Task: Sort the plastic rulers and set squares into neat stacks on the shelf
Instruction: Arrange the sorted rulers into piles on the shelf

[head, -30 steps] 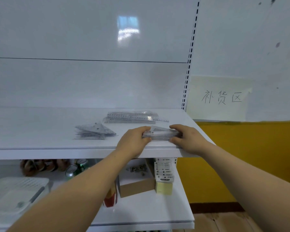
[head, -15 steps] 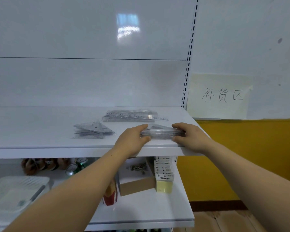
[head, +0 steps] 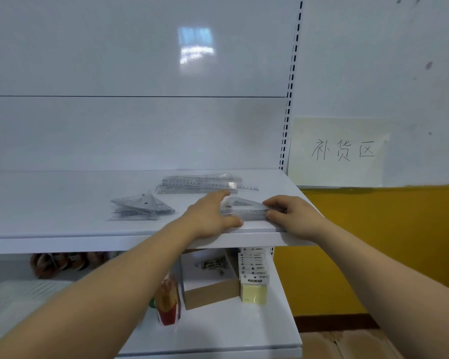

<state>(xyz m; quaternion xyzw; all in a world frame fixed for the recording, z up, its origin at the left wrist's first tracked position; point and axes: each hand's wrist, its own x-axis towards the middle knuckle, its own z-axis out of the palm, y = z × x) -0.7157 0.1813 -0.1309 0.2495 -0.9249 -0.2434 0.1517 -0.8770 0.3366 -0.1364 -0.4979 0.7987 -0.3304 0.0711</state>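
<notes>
- the stack of set squares (head: pixel 244 210), clear plastic triangles laid flat one on another, sits at the front right corner of the upper shelf (head: pixel 62 229), long edge toward the person.
- the left hand (head: pixel 210 216) grips its left end, thumb against the front edge and fingers reaching along the sloping back edge; the right hand (head: pixel 292 216) grips the right end, fingers curled over the top and thumb in front.
- over the last second the stack has kept its place and both hands have stayed on its ends; the left fingers have stretched further up the slope. i judge this to be squaring the edges flush, with the stack not yet let go.
- to the left, well apart, a second pile of set squares (head: pixel 143 208) lies fanned and uneven, so it likely still needs tidying.
- behind, near the back panel, the rulers (head: pixel 200 183) lie in a long pile, with some poking out to the right.
- further out: a paper sign (head: pixel 340 151) on the wall, and on the lower shelf a cardboard box (head: pixel 210 294), sticky notes (head: pixel 253 291) and a red carton (head: pixel 167 307).
</notes>
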